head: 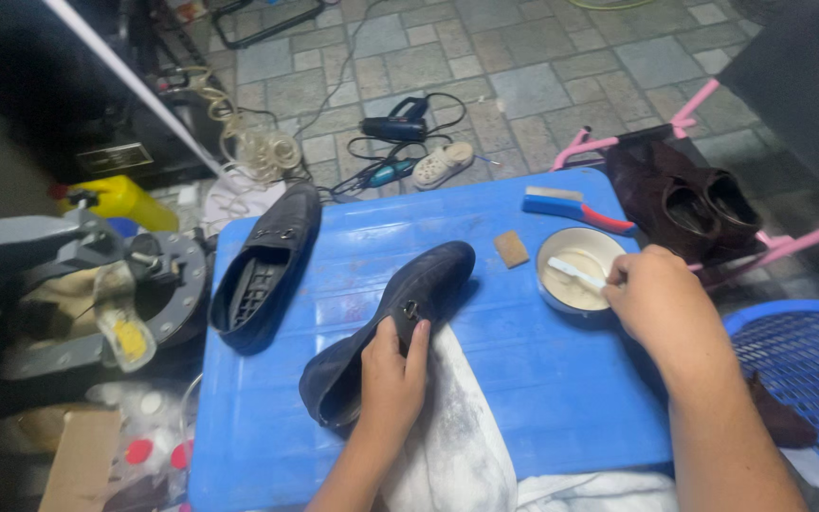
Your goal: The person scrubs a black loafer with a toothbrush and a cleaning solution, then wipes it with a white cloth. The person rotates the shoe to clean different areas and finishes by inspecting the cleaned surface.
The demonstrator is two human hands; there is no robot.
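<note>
White cloth (pixel 447 436) under a dark blue shoe (pixel 391 327), gripped on the blue bench (pixel 561 379).

Left hand (pixel 392 379) has its fingers curled over the shoe's opening, clamping it against the cloth. Right hand (pixel 661 299) pinches a small white brush (pixel 575 273), fingers closed on the handle, its tip in a round white bowl (pixel 575 268) of what looks like pale cream. Second dark shoe (pixel 267 265) lies sole-up to the left; a brown block (pixel 512 248) and a blue brush (pixel 571 207) sit beyond the bowl. Brown boots (pixel 684 204) rest on a pink rack (pixel 618 142).
</note>
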